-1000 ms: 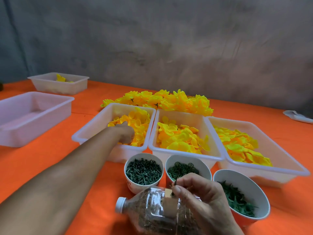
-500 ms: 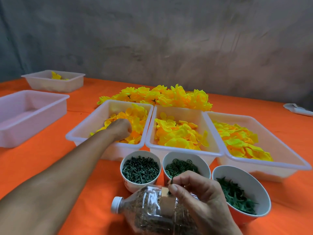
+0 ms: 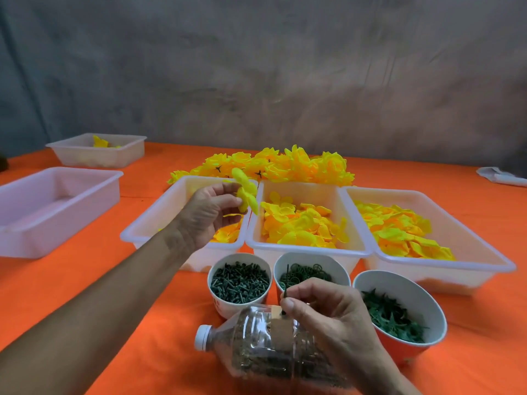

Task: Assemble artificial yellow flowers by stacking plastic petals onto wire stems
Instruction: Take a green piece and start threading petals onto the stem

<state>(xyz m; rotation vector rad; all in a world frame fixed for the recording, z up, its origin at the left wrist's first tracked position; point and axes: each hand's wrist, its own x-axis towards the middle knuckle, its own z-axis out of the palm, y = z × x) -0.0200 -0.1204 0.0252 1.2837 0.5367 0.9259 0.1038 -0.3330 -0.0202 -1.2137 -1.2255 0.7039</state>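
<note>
left hand pinching yellow petal, above left tray

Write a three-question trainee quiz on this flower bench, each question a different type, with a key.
1. True or false: the left hand holds a yellow petal.
2. Multiple choice: the right hand pinches A) a bottle cap, B) a thin green stem, C) a petal.
3. Fill in: the clear bottle lies on its ____ in front of the cups.

Key: 1 true; 2 B; 3 side.
</note>
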